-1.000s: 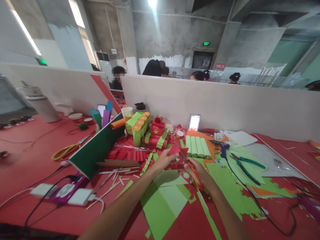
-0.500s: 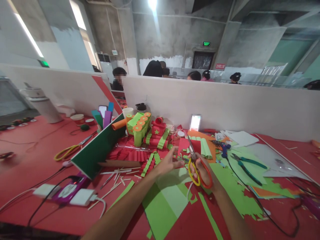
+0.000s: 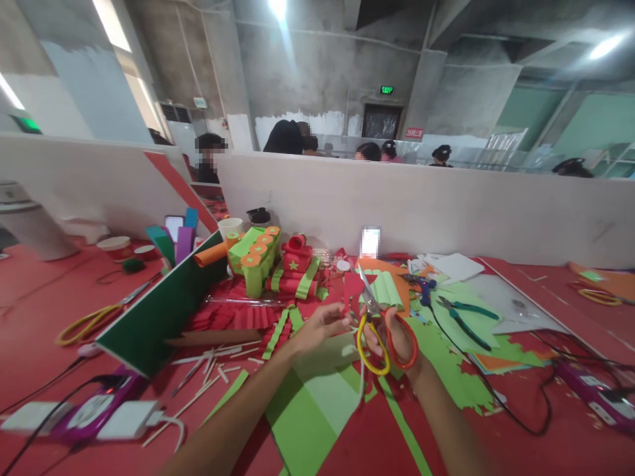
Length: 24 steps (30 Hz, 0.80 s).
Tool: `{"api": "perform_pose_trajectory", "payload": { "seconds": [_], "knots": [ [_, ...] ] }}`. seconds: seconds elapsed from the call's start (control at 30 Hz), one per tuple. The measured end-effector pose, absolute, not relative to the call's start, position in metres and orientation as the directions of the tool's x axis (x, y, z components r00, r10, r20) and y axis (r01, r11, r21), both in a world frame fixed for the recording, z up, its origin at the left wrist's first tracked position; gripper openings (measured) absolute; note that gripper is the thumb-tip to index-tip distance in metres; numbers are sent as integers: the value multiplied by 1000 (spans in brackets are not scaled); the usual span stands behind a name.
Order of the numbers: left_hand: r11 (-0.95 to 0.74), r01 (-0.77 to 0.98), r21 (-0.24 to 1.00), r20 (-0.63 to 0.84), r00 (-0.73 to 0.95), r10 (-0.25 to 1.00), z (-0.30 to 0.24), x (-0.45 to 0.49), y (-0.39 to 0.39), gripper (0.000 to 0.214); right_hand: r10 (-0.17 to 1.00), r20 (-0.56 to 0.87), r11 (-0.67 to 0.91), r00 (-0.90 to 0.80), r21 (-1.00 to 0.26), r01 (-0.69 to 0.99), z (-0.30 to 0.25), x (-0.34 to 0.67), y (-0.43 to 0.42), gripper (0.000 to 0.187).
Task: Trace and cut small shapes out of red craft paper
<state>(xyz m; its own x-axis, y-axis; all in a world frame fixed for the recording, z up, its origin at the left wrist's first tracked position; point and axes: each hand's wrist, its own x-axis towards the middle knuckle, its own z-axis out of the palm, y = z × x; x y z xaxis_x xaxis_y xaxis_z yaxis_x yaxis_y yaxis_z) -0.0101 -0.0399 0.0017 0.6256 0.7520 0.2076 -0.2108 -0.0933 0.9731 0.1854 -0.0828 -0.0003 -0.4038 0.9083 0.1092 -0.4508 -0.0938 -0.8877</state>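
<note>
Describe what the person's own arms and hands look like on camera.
The left hand and right hand are ungloved, with five-fingered human shapes. Both forearms are bare as far as they show: no sleeves, watch or bracelet visible. Small details such as rings are too blurred to tell.

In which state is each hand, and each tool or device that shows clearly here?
Left hand: fingers bent, grip unclear
Right hand: holding red-and-yellow scissors
Red-and-yellow scissors: held, blades pointing away
Scissors on the left: laid down
Pliers: laid down, handles spread
Glue gun: laid down
Middle phone: upright, screen bright
Left power strip: red indicator lit
Exit sign: lit
</note>
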Motion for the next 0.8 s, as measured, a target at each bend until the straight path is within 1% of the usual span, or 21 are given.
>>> {"api": "perform_pose_trajectory", "payload": {
  "seconds": [0.13,0.23,0.33,0.43,0.57,0.63,0.8],
  "knots": [
    [-96,-236,967,214,549,808,6,-11,-39,27,923,78,-104,-377,-892,-440,3,186,-82,65],
    [-59,-284,957,208,526,825,3,-8,-41,29,929,48,-115,-367,-906,-408,3,185,-81,70],
    [23,-333,943,169,536,827,0,-4,-45,46,922,15,-151,-387,-907,-394,4,180,-82,70],
    [104,-316,943,103,576,811,-2,0,-50,58,902,9,-173,-431,-908,-381,9,173,-87,71],
    [168,-281,945,40,609,792,-4,3,-53,56,860,1,-186,-510,-930,-317,16,169,-91,74],
    [159,-264,951,23,573,819,-3,2,-52,55,851,-13,-191,-525,-939,-286,17,170,-91,77],
    [184,-204,962,-66,476,877,5,-8,-46,50,876,-34,-182,-480,-947,-264,10,177,-84,80]
  ]
}}
